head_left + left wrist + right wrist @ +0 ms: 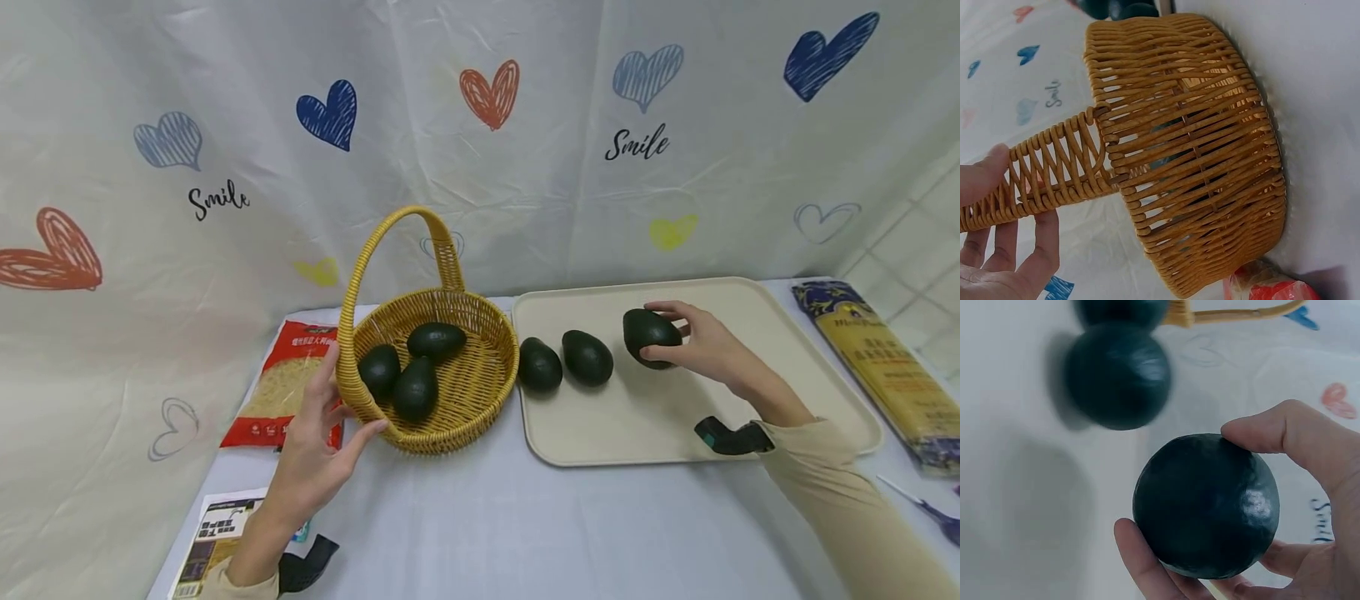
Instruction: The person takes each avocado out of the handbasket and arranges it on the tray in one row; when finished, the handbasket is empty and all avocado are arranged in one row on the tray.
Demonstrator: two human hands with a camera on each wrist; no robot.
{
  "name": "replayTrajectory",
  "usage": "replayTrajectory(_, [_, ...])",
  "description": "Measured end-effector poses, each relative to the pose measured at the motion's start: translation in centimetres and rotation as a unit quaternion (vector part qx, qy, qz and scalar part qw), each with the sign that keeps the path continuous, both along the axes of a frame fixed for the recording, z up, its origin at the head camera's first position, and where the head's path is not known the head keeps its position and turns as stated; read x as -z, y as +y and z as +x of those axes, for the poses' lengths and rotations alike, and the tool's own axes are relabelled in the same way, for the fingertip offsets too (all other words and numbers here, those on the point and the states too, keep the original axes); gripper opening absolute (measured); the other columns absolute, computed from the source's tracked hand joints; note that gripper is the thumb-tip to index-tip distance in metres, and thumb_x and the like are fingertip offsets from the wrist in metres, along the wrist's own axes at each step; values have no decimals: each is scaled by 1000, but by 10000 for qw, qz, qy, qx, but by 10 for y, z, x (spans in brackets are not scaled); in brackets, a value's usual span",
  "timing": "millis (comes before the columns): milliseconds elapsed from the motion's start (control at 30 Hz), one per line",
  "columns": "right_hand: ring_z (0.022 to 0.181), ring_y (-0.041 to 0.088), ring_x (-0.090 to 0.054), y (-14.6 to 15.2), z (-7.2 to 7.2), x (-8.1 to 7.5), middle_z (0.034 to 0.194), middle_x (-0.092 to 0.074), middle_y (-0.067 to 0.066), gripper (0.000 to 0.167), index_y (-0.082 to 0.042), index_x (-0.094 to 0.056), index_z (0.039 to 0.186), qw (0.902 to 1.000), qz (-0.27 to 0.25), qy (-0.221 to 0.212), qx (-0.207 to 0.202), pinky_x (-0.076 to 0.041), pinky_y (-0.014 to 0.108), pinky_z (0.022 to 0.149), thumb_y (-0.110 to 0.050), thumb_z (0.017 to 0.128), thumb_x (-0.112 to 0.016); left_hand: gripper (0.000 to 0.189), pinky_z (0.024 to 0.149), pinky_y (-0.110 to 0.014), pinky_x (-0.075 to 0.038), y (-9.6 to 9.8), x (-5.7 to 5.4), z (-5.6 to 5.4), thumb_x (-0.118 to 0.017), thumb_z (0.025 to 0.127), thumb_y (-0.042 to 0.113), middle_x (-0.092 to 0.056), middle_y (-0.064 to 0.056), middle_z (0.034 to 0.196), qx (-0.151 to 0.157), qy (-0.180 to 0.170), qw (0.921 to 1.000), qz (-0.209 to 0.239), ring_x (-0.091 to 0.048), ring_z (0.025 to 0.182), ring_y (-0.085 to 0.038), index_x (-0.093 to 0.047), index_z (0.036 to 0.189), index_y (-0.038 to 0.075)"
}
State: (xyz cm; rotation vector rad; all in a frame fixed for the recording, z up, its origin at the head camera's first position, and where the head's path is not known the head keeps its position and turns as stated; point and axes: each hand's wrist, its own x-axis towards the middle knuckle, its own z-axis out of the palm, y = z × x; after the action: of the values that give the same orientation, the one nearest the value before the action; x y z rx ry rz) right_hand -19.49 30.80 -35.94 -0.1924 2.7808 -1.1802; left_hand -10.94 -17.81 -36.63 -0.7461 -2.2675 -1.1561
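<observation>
A yellow wicker basket with a tall arched handle stands on the table, holding three dark green avocados, one of them towards the back. My left hand is at the basket's left side; the left wrist view shows its thumb and fingers on opposite sides of the woven handle. Over the cream tray, my right hand grips an avocado between thumb and fingers, its shadow falling on the tray. Two more avocados, one beside the basket and another, lie at the tray's left end.
Behind the basket's left side lies a red pasta bag. A printed packet is near my left forearm. Right of the tray are a long yellow-and-blue package and a purple-handled utensil. A white curtain with hearts hangs behind.
</observation>
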Motion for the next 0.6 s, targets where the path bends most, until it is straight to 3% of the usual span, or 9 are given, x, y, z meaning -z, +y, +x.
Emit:
replayTrajectory(300, [105, 38, -53, -11, -4, 29, 138, -50, 33, 77, 3, -43, 152, 9998, 98, 160, -113, -46, 37, 80, -21, 90, -81, 121, 99, -12, -49, 0, -1, 0, -84, 68, -25, -43, -26, 156, 83, 22, 9999, 63, -48, 134, 7, -21, 166, 6])
replayTrajectory(433, [102, 37, -54, -14, -5, 32, 134, -52, 32, 76, 4, -46, 150, 9992, 243, 278, -180, -45, 38, 81, -23, 89, -83, 121, 99, -12, -49, 0, -1, -1, -84, 68, -25, -42, -28, 156, 102, 4, 9999, 72, -48, 134, 7, -20, 167, 6])
replayTrajectory(600, [113, 43, -54, -15, -5, 28, 137, -50, 31, 77, 2, -43, 152, 9992, 261, 71, -305, -47, 41, 83, -29, 92, -81, 121, 100, -12, -48, -1, -1, -1, -84, 68, -25, -42, -25, 157, 50, -8, 10000, 53, -47, 135, 8, -20, 167, 7])
